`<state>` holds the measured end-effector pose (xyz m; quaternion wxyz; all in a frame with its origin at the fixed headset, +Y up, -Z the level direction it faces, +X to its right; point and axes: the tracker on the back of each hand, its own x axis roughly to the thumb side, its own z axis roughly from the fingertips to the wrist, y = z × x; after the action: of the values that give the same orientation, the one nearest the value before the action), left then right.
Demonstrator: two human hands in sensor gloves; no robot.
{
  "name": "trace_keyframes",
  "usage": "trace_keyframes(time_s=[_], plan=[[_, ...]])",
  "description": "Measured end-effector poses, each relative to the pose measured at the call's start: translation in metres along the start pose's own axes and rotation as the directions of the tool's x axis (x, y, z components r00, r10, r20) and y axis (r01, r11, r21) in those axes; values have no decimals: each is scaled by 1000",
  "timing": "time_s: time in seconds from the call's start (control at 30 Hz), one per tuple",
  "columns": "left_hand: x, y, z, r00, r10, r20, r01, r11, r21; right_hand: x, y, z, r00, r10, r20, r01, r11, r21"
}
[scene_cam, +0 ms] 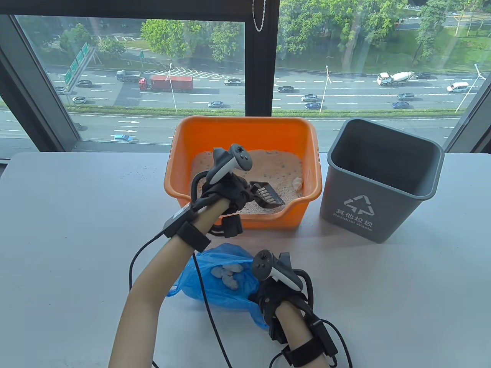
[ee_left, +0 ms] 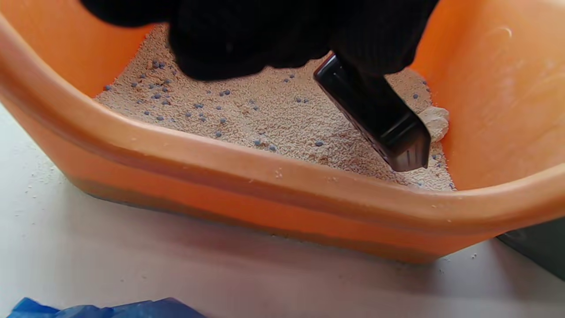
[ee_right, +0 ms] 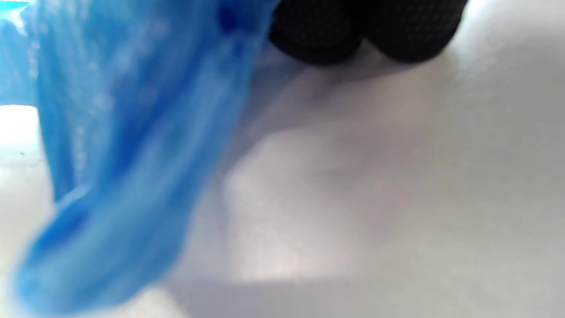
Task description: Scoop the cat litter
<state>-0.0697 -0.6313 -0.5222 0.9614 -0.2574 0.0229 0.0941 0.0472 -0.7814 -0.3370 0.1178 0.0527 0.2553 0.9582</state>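
White table [scene_cam: 76, 230], bearing all items. Landmark: the orange litter box [scene_cam: 245, 134], standing at the table's far edge before the window.

Grey waste bin [scene_cam: 379, 180], upright, just to the right of the litter box, apart from it.

Cat litter [ee_left: 265, 119], pale sandy grains with scattered dark specks, filling the floor of the litter box.

Blue plastic bag [scene_cam: 220, 283], lying on the table just in front of the litter box; several pale clumps [scene_cam: 228, 274] show inside its open mouth.

Left hand [scene_cam: 224, 189], reaching over the near wall of the litter box, fingers closed around the handle of the black slotted scoop [scene_cam: 268, 193]. In the left wrist view the scoop's blade [ee_left: 379, 117] slants down toward the litter near the box's right corner.

Right hand [scene_cam: 274, 295], on the table in front of the litter box, gripping the bag's right edge; in the right wrist view the blurred fingertips [ee_right: 318, 37] sit beside the blue film.

Single whitish clump [ee_left: 435, 121], resting on the litter against the box's right wall, just beyond the scoop.
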Motion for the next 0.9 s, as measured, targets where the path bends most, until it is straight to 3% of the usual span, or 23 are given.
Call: trace_keyframes(time_s=[0.2,0.3,0.4,0.63,0.9], plan=[[35,-17,-44,1000,-30,-9,30,999,-18,0,0,0,1000,1,-1,-1,1000,-3],[45,-15,-55,987,-140,-80,146,987,66,0,0,0,1000,0,0,0,1000,-4],[37,-14,-62,994,-78,-78,78,997,-12,0,0,0,1000,-1,-1,1,1000,-6],[18,-29,-76,996,-49,-70,45,997,-60,0,0,0,1000,0,-1,0,1000,-5],[-2,-27,-78,995,99,-29,-102,985,-139,0,0,0,1000,-2,0,2,1000,-3]])
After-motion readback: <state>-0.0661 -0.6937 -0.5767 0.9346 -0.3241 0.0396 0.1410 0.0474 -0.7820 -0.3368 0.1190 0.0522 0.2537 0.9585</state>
